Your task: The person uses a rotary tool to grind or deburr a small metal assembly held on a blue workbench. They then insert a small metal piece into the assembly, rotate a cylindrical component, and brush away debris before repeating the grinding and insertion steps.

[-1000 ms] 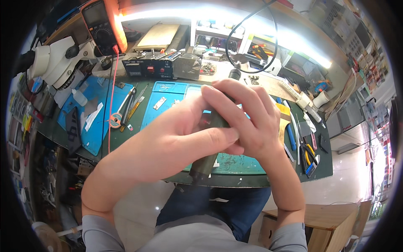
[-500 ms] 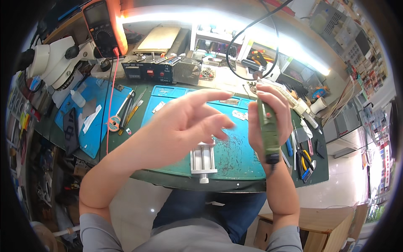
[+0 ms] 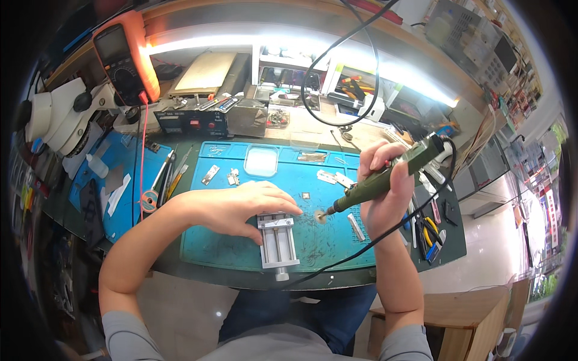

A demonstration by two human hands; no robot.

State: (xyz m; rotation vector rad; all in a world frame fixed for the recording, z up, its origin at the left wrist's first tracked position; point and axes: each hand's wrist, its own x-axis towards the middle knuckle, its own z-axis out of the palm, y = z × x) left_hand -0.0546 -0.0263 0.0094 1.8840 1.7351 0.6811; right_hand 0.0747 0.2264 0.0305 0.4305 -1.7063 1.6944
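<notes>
My right hand [image 3: 385, 195] is wrapped round a green rotary tool [image 3: 367, 188], held tilted. A small round disc [image 3: 320, 216] at its tip points down and left over the blue mat, right of the small metal vise [image 3: 277, 243]. My left hand [image 3: 244, 207] reaches from the left to the vise's far end. Its fingers are stretched out over that end and its thumb lies by the left side; whether it presses on the vise I cannot tell. A small square chip [image 3: 306, 195] lies on the mat between my hands.
On the blue mat [image 3: 211, 240] are metal pieces and a clear tray [image 3: 261, 161]. The tool's black cord [image 3: 355, 253] crosses in front of my right forearm. Pliers [image 3: 430, 231] lie at right, tweezers and solder at left. A microscope [image 3: 63, 117] and an orange multimeter [image 3: 126, 60] stand behind.
My left hand has come down from mid-air to the vise. The rotary tool has swung from upright to pointing down-left, its disc now low over the mat. The view has shifted a little.
</notes>
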